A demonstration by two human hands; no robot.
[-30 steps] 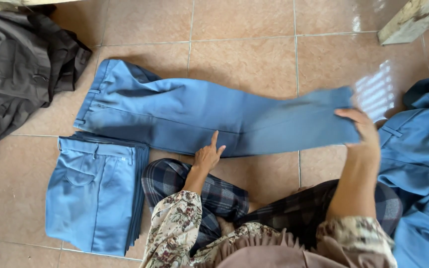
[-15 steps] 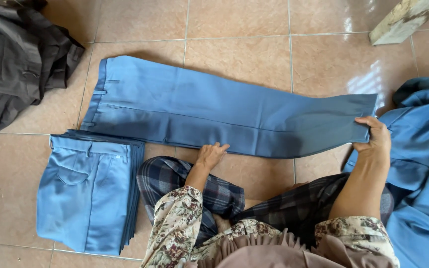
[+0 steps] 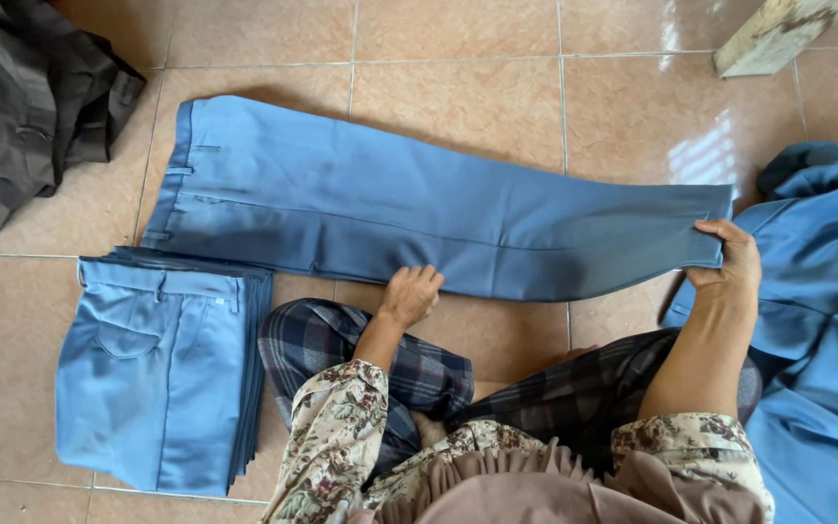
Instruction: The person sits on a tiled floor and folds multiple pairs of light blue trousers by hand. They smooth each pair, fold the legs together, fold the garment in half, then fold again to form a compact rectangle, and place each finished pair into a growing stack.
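A pair of blue trousers (image 3: pixel 390 218) lies flat and stretched lengthwise on the tiled floor, waistband at the left, leg hems at the right. My left hand (image 3: pixel 411 294) rests with curled fingers on the near edge of the trouser leg, about mid-length. My right hand (image 3: pixel 732 254) grips the hem end of the legs at the right. I sit cross-legged in plaid trousers, just behind the garment.
A stack of several folded blue trousers (image 3: pixel 162 364) sits at the near left. A heap of unfolded blue garments (image 3: pixel 821 320) lies at the right. Dark grey clothing (image 3: pixel 21 107) is piled at the far left. A wooden block (image 3: pixel 778 34) lies top right.
The trousers have been smoothed flat and straightened. My left hand slid back from the middle of the leg to its near edge, and my right hand took hold of the hem end.
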